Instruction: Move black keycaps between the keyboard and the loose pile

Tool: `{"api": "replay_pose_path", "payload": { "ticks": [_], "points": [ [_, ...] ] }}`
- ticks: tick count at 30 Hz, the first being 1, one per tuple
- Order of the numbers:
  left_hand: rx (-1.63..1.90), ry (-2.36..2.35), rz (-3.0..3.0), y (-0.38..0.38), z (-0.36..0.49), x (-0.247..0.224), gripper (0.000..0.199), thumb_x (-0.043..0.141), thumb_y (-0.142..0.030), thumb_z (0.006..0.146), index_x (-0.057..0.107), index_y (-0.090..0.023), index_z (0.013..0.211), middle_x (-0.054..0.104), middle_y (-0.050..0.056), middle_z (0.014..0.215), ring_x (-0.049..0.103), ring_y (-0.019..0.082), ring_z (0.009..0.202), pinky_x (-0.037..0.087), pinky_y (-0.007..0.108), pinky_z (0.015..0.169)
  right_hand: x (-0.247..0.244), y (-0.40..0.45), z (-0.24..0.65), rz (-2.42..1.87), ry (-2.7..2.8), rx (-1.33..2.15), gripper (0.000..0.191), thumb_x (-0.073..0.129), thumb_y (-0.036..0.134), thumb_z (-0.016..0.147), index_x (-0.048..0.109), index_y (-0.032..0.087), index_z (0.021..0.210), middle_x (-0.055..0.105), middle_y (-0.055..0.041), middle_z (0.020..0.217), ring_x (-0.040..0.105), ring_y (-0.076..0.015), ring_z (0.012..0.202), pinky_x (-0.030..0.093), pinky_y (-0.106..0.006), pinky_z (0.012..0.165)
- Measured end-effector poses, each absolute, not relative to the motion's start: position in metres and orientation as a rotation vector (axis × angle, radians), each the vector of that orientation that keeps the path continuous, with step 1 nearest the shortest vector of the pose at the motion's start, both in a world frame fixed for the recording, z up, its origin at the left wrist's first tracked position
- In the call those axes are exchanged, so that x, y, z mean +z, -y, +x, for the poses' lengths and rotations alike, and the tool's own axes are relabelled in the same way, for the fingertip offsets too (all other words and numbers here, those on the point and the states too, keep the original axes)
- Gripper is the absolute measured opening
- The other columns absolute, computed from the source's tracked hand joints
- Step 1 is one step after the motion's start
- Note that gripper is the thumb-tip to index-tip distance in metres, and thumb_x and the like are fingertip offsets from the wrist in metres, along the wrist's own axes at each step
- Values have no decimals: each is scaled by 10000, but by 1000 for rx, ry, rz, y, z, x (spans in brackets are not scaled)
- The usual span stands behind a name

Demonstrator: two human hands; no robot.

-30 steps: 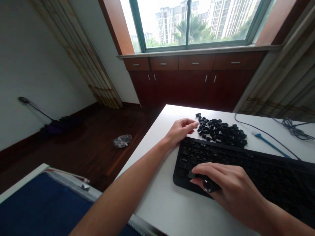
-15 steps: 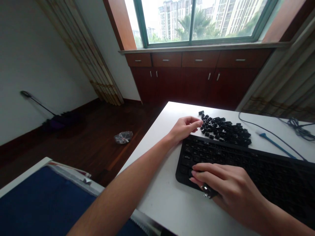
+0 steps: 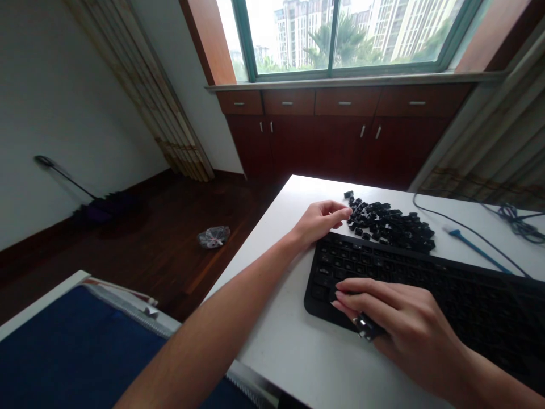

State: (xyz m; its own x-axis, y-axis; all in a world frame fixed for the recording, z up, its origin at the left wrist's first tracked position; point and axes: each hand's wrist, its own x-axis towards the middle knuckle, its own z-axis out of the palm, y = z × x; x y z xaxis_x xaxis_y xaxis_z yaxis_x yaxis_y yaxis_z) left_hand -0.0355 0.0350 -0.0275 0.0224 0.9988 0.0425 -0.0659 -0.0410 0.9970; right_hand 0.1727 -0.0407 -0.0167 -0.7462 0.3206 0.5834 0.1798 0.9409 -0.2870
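A black keyboard point(image 3: 383, 267) lies at a slant on the white table, its key area showing empty sockets. Beyond its rear edge is a loose heap of black keycaps point(image 3: 394, 224). My left hand point(image 3: 321, 218) rests on the table at the heap's left end, fingers curled and thumb brought to them; anything between the fingertips is hidden. Over the keyboard's near left corner is my right hand point(image 3: 395, 318). It is closed round a small black tool with a shiny metal end point(image 3: 364, 326), mostly covered by the palm. Its fingertips touch the keys below.
A blue brush point(image 3: 479, 250) and a dark cable point(image 3: 464, 218) lie on the white table point(image 3: 272, 335), right of the heap. A navy zipped cloth point(image 3: 76, 346) is at lower left. On the floor sit a clear plastic bag point(image 3: 213, 237) and a purple mop point(image 3: 100, 209).
My right hand has shifted slightly to the right over the keyboard, with the small black tool still in it. My left hand stays by the keycap heap.
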Motion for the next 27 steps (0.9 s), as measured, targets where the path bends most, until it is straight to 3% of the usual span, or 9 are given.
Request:
{"api": "replay_pose_path", "payload": {
  "ticks": [12, 21, 27],
  "points": [
    [1252, -1123, 1192, -35, -35, -26, 309, 794, -414, 770, 705, -138, 879, 663, 32, 823, 551, 101, 706, 449, 256, 716, -15, 42, 171, -340, 2503, 306, 144, 568, 133, 950, 694, 178, 1001, 753, -35, 1064, 736, -179, 765, 568, -293, 624],
    [1250, -1114, 1194, -36, -35, -27, 295, 793, -412, 774, 707, -150, 880, 671, 34, 843, 558, 103, 714, 455, 262, 728, -17, 42, 171, -338, 2479, 312, 145, 594, 121, 933, 683, 178, 1033, 754, -45, 1065, 738, -173, 793, 572, -279, 649],
    [1248, -1113, 1184, -35, -35, -27, 343, 809, -446, 745, 709, -145, 878, 668, 37, 842, 551, 108, 721, 455, 270, 735, -10, 33, 182, -425, 2394, 343, 206, 632, 136, 917, 677, 209, 1104, 745, -58, 1113, 736, -168, 871, 588, -267, 749]
  ]
}}
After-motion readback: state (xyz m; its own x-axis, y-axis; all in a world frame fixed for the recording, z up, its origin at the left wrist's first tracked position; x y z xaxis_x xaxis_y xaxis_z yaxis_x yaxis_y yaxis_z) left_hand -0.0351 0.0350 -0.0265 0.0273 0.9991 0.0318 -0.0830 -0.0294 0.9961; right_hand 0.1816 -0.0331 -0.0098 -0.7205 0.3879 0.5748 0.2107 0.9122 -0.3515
